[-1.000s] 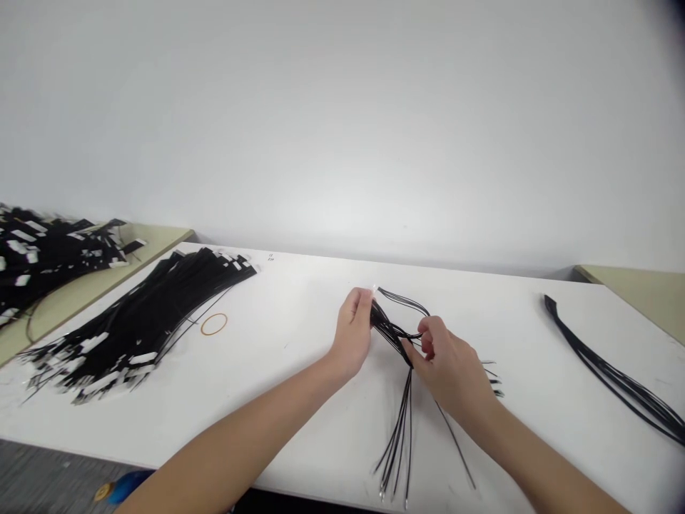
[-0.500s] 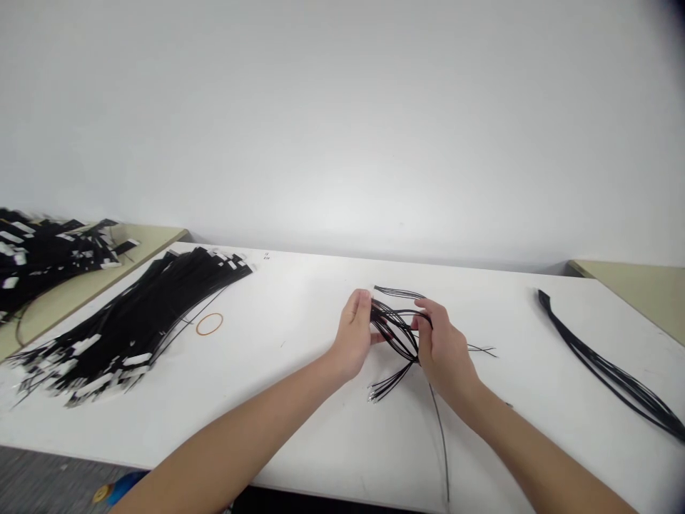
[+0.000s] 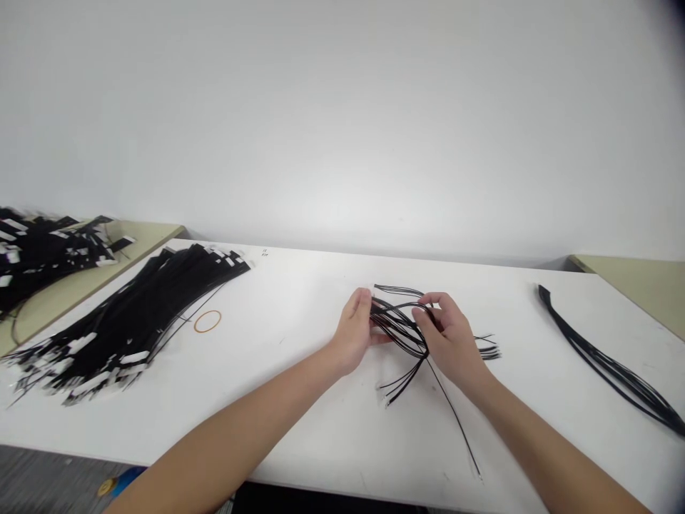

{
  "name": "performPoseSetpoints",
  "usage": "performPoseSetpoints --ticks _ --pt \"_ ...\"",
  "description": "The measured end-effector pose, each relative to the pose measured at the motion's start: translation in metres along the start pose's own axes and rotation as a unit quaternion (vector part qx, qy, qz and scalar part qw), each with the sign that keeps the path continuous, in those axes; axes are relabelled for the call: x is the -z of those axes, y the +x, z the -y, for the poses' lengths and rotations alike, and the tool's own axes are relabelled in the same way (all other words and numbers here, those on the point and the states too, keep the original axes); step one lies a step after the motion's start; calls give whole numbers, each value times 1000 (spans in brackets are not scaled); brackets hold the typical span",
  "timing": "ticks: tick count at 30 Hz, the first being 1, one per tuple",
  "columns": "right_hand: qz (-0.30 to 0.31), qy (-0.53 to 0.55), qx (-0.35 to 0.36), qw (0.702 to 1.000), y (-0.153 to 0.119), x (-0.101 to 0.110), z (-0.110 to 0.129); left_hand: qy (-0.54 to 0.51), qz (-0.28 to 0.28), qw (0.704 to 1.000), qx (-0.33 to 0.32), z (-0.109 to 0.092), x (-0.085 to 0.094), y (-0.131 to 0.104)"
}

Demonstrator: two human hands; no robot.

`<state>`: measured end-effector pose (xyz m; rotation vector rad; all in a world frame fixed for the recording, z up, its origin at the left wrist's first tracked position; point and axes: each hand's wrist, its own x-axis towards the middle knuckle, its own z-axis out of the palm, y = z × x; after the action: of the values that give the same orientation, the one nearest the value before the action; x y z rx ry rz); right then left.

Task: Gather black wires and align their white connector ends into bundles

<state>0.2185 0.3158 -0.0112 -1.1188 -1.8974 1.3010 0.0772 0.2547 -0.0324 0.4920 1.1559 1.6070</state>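
Observation:
A bundle of thin black wires (image 3: 399,330) spans the gap between my two hands above the white table. My left hand (image 3: 354,332) is closed on its left end, thumb on top and fingers underneath. With thumb and fingers pinched, my right hand (image 3: 447,334) grips wires at the bundle's right side. Some loose ends fan out below, one long wire hangs toward the front edge, and other ends show right of my right hand. A few more wires lie just behind the bundle.
A large pile of black wires with white connectors (image 3: 133,314) lies on the white table (image 3: 289,414) at left, beside an orange rubber band (image 3: 207,321). Another pile (image 3: 48,250) is at far left. A black wire bundle (image 3: 604,360) lies at right.
My right hand has shifted slightly right, and its fingers have changed position on the wires. The long hanging wire has swung right, and more wire ends show beyond my right hand.

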Motion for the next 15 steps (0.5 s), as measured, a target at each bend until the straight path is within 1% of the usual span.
performPoseSetpoints --ticks 4,6,8,11,15 --pt "83 126 -49 987 0 3 5 -10 -1 1000 -5 -1 1 2" --pt "114 156 -66 979 -1 4 6 -12 -6 1000 -13 -3 1 2" --pt "127 163 -74 976 -2 4 7 -12 -12 1000 -14 -4 2 3" --pt "127 133 -59 981 -4 6 7 5 -26 1000 -7 -6 3 4" --pt "117 2 1 993 -1 15 9 70 -52 996 10 -8 9 5"
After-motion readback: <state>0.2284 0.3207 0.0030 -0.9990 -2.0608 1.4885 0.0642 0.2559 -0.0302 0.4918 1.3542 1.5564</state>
